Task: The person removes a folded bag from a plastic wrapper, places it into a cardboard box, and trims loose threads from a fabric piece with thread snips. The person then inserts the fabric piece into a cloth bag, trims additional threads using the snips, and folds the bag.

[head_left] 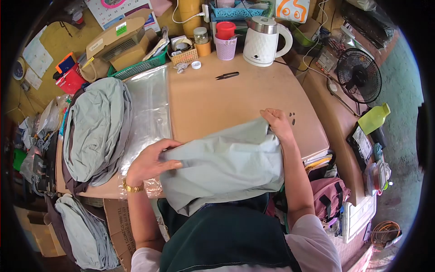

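A folded grey cloth piece (222, 163) is held up in front of my body, over the front edge of the table. My right hand (277, 123) is closed in a fist around its upper right corner. At the cloth's left end is my left hand (156, 159), its thumb lying over the front face and its fingers partly behind the upper edge. A gold-coloured band circles my left wrist. Left of the hands, a pile of grey cloth (97, 131) with dark edging lies beside clear plastic sheets (149, 102).
Small black thread snips (227, 75) lie on the brown table (204, 97). A white electric kettle (262, 43), a lilac basket (225, 47) and a green tray (140, 65) line the back. A black fan (359, 76) stands right. More grey cloth (86, 231) hangs lower left.
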Motion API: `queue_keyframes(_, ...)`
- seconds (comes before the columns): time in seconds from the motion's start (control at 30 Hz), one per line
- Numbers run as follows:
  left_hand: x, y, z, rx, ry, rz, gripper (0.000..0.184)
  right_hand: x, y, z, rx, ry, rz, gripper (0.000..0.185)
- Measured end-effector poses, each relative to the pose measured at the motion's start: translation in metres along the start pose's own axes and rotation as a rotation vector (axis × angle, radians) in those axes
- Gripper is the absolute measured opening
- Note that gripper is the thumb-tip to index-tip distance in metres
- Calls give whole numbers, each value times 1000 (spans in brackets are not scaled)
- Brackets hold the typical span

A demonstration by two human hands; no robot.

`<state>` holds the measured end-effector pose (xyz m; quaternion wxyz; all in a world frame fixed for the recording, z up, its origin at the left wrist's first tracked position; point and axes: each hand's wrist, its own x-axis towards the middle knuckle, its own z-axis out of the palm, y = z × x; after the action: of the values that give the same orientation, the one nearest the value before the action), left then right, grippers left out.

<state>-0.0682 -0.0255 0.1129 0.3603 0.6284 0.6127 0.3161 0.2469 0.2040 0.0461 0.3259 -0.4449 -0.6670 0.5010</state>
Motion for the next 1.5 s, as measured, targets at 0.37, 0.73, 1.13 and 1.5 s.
queue_keyframes(0.37,-4,-78,42,-38,690,0,21,-31,0,-25,85,-157,-217,18)
queue_keyframes(0.73,36,34,-77,-150,939,406,7,45,-129,-72,5,341,-641,16)
queue_keyframes(1.13,-19,-54,15,551,542,256,16,-39,52,-40,393,105,-462,19)
queue_keyframes(1.5,-28,-86,57,486,481,26,31,-84,37,-13,-682,444,-869,15)
